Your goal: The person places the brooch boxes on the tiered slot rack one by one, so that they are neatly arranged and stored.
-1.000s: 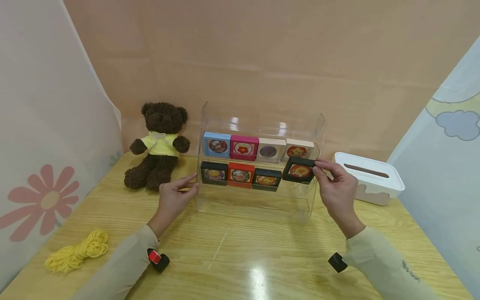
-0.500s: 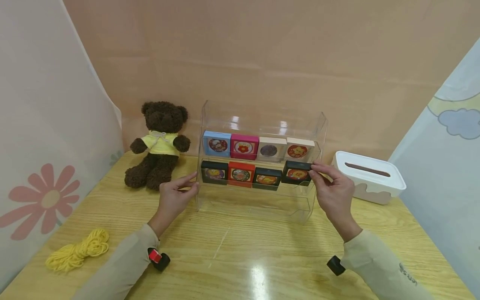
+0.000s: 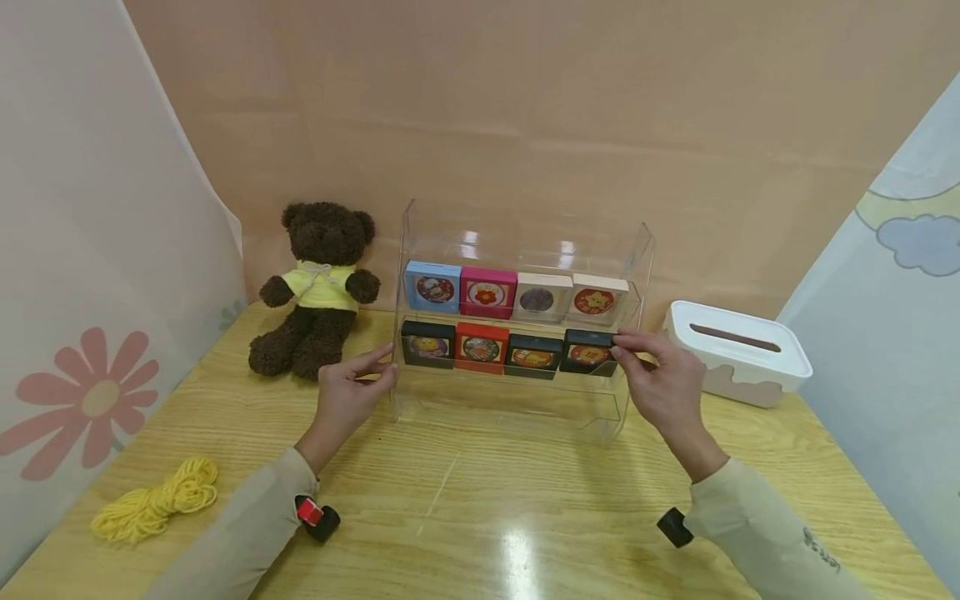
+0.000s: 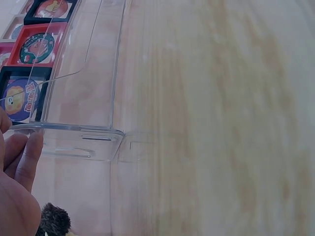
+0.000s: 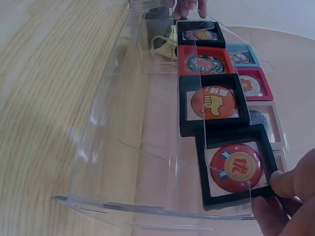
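Note:
A clear acrylic display stand rises in tiers on the wooden table. My left hand holds its left side edge between thumb and fingers. With thumb and fingers, my right hand pinches the right edge of a black-framed badge box, whose round badge is red and gold. That box stands at the right end of the lower row, beside another black box, a red box and a black box. Parts of the right fingers are hidden behind the frame.
Blue, magenta and cream boxes fill the row above. A brown teddy bear in yellow sits left of the stand. A white tissue box stands to the right. Yellow cord lies at the near left.
My right hand has moved left and slightly down with the black-framed box, which now sits straighter and lower in the row. My left hand has stayed at the stand's side.

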Demonstrator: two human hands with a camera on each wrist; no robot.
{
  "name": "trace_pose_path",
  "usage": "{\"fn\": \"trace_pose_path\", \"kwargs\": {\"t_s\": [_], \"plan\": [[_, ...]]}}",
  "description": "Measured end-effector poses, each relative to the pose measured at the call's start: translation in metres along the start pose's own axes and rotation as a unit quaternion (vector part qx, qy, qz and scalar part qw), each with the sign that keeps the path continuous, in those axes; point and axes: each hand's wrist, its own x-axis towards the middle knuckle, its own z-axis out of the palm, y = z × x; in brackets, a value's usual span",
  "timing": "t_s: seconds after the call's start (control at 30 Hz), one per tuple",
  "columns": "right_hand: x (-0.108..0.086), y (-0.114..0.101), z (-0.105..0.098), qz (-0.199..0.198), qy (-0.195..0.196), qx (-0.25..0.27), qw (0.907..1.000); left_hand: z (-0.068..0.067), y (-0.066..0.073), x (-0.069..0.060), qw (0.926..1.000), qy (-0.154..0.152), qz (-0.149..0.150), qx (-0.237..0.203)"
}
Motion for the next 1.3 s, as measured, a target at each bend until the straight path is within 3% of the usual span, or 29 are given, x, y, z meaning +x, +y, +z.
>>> {"fn": "trace_pose_path", "kwargs": {"t_s": [0.2, 0.87, 1.3], "plan": [[0.006, -0.003, -0.001, -0.031, -0.010, -0.035, 0.9988, -0.001, 0.001, 0.000, 1.0000, 0.002, -0.001, 0.000], [0.008, -0.009, -0.003, -0.035, -0.083, -0.116, 0.9892, 0.000, 0.002, 0.001, 0.9999, 0.003, 0.007, 0.012], [0.006, -0.011, -0.001, -0.039, -0.097, -0.142, 0.9842, 0.000, 0.001, -0.001, 0.9999, 0.002, -0.001, 0.012]]}}
